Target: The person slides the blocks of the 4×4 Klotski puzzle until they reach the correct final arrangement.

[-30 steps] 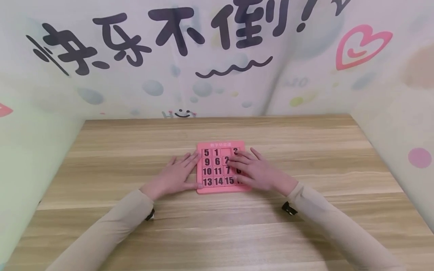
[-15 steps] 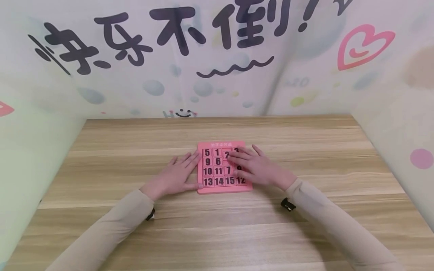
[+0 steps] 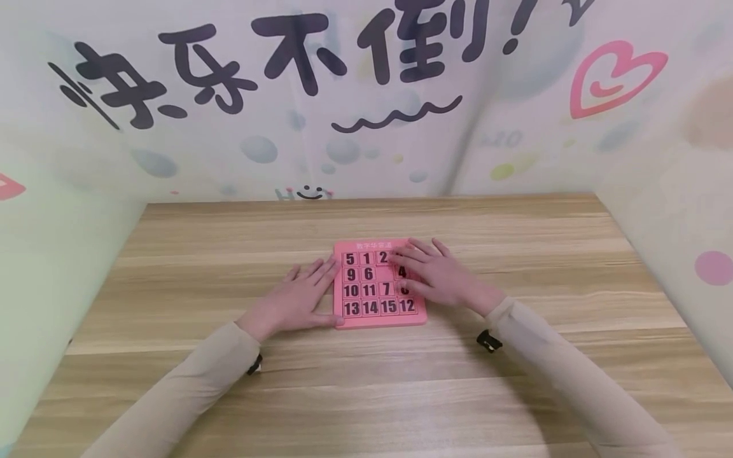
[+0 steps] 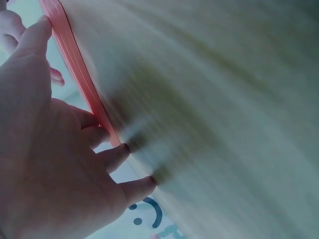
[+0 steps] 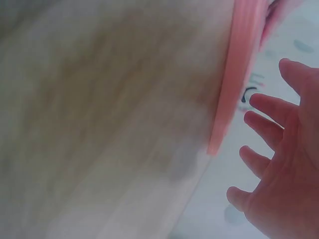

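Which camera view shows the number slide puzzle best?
The head view: it shows the number slide puzzle from above, most numbered tiles readable, though the right hand covers some. Both wrist views show only a strip of its pink side, without numbers.

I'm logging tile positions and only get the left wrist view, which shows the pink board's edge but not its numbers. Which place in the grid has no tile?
Observer: On the pink board, the gap is in the second row from the top, between tile 6 and tile 4.
Operator: And how does the bottom row read?
Observer: From left to right in the head view, the bottom row reads 13, 14, 15, 12.
Operator: Where is the right hand?
Observer: The right hand has its fingers over the board's right side.
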### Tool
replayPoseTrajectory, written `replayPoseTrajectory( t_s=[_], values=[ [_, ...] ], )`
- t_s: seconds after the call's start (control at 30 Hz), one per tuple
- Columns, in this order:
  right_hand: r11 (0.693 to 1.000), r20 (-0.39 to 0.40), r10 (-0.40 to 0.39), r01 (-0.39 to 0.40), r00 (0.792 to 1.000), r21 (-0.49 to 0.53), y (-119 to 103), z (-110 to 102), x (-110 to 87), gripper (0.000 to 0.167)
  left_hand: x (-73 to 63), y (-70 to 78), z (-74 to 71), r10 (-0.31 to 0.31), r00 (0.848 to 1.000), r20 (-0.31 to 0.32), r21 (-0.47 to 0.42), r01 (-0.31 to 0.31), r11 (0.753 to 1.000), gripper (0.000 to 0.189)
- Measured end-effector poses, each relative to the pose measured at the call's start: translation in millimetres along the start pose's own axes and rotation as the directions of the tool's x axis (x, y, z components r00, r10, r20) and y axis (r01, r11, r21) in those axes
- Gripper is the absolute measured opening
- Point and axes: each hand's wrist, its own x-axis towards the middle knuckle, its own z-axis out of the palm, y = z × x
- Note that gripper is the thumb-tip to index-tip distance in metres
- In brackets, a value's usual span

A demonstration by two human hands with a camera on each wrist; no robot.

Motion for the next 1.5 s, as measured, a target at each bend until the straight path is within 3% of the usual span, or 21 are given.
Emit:
replayPoseTrajectory(
  t_s=[0.43,1.03,1.33,1.5],
  values=[
    [0.999,0.008,0.054,-0.054,0.999,0.007,10.8,-1.5,-19.0,0.056,0.0,1.6,-1.2,-0.005,1.000,-0.002,-0.027,0.004,1.000,0.105],
    [1.000,0.018,-0.004,0.004,1.000,0.003,0.6,0.2,-22.5,0.056,0.6,-0.2,-0.2,0.001,1.000,-0.005,-0.021,-0.001,1.000,0.103],
    [0.993,0.088,-0.112,0.114,0.990,-0.024,-14.9,-1.8,-23.2,0.058,0.6,-0.5,-1.7,0.000,1.000,-0.008,-0.034,-0.001,0.999,0.103],
    [0.987,0.079,-0.157,0.160,0.984,-0.023,-22.4,-0.3,-24.9,0.055,0.6,-0.2,-1.0,-0.005,1.000,0.003,-0.031,0.005,1.000,0.103]
  ],
)
